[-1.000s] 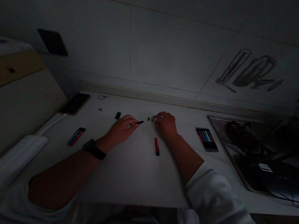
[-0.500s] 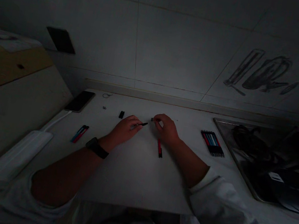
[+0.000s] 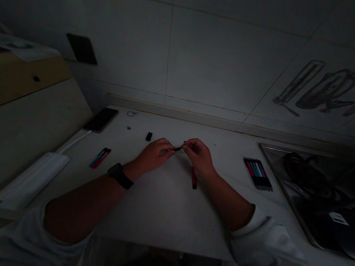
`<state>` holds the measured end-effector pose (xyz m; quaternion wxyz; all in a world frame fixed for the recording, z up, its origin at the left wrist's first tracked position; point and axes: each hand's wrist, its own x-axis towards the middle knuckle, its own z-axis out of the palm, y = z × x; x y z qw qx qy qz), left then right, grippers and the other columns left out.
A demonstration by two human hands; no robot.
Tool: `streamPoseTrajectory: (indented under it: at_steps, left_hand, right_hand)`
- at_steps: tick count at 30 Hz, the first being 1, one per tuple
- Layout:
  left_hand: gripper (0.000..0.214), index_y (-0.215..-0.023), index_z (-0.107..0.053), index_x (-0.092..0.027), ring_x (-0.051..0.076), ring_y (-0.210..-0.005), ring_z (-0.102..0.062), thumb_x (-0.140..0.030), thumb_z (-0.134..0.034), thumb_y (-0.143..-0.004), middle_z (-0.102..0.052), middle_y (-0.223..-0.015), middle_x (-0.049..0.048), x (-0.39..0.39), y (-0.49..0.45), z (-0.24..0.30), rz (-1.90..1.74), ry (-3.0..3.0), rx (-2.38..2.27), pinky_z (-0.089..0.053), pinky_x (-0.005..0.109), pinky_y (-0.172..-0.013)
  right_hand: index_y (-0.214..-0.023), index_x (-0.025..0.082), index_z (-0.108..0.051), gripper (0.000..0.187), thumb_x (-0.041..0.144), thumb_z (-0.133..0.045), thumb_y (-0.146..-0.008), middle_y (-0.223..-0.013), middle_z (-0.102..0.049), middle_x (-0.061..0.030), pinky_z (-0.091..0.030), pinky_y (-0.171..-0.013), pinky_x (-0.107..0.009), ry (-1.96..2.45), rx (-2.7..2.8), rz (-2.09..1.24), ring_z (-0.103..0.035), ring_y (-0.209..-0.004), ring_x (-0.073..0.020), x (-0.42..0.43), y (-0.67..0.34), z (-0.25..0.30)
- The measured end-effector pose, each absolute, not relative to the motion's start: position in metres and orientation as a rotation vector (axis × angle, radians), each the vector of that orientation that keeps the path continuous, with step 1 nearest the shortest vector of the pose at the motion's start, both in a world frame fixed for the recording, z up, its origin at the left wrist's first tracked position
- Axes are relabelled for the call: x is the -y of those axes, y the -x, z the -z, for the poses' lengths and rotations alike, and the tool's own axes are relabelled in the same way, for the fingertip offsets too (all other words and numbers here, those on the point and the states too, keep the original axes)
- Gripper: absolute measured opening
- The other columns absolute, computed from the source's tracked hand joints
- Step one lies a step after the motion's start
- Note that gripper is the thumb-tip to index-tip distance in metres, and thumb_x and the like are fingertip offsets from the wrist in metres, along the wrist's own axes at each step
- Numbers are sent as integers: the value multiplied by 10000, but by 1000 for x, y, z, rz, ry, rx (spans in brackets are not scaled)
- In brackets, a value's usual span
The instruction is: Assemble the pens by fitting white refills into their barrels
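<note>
My left hand (image 3: 155, 154) pinches a thin black piece (image 3: 178, 148), like a pen part, pointing right. My right hand (image 3: 201, 157) has its fingertips closed at the far end of that piece, on a small dark part (image 3: 184, 143) too small to name. The two pieces meet or nearly meet; I cannot tell which. A red pen barrel with a black end (image 3: 194, 179) lies on the table just below my right hand. Two short black pieces (image 3: 148, 136) rest side by side beyond my left hand.
Blue and red pens (image 3: 100, 158) lie at left, and a row of several pens (image 3: 258, 174) at right. A phone (image 3: 101, 120), a white power strip (image 3: 29, 181) and tiny bits (image 3: 129, 128) are on the left. A metal tray (image 3: 283, 203) with dark cables stands right.
My hands have come together, so the black piece in the left now reaches the right fingertips. The whole view has shifted slightly.
</note>
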<state>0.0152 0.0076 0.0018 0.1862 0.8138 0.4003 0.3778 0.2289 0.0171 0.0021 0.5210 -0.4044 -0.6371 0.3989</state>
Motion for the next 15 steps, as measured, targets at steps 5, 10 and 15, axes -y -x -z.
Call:
streamPoseTrajectory:
  at_steps: [5, 10, 15]
  left_hand:
    - [182, -1010, -751, -209, 213, -982, -673, -330, -614, -1012, -698, -1021, 69, -8, -15, -1, -1098, -2272, -1109, -553, 399, -918]
    - [190, -1022, -747, -211, 212, -1000, -677, -330, -598, -1019, -706, -1036, 72, -7, -15, -4, -1151, -2209, -1114, -549, 392, -941]
    - [220, -1056, -737, -195, 201, -1001, -671, -323, -559, -1042, -700, -1034, 72, -5, -14, -8, -1232, -2161, -1085, -543, 370, -917]
  right_hand:
    - [-945, 238, -676, 249, 475, -697, -872, -964, -730, -42, -560, -864, -351, 1028, 1635, -935, -691, -898, -191, -13, -230, -3]
    - [-1045, 242, -723, 256, 460, -658, -928, -1060, -752, -57, -563, -910, -346, 1021, 1697, -740, -709, -976, -195, -19, -240, -13]
    - [-1054, 219, -726, 254, 410, -579, -971, -1027, -757, -72, -551, -855, -334, 1228, 1642, -412, -700, -913, -196, -43, -276, -32]
